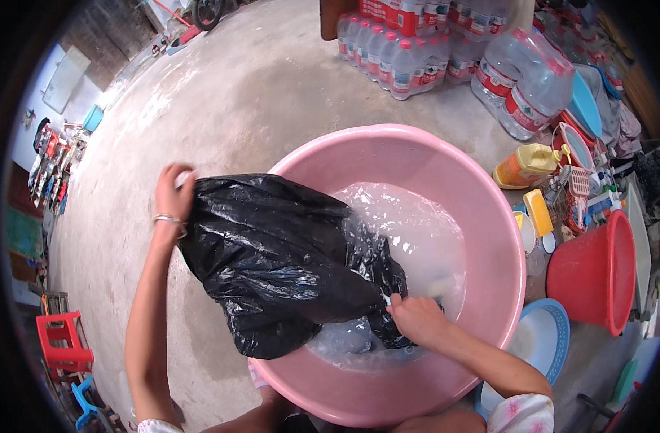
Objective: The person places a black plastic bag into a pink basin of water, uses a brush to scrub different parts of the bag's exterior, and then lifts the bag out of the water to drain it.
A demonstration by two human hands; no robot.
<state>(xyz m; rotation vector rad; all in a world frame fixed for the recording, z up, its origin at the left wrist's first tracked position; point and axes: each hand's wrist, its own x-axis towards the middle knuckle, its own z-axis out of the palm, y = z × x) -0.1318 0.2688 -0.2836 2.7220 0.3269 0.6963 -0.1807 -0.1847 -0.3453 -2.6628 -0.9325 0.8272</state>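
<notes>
A wet black garment point(276, 260), shiny and creased, is stretched over the left part of a pink plastic basin point(492, 243) with its lower folds in cloudy, soapy water point(416, 238). My left hand point(176, 195), with a bracelet at the wrist, grips the garment's upper left edge outside the rim. Over the water, my right hand point(416, 319) is closed on the other end, where a small whitish strip shows near the fingertips. Further cloth seems to lie under the water, but I cannot tell what it is.
Packs of bottled water point(389, 59) stand on the concrete floor point(211, 108) beyond the basin. To the right are a yellow detergent jug point(525, 165), a red bucket point(584, 276) and a blue-and-white basin point(541, 341). A red stool point(65, 341) is at the far left.
</notes>
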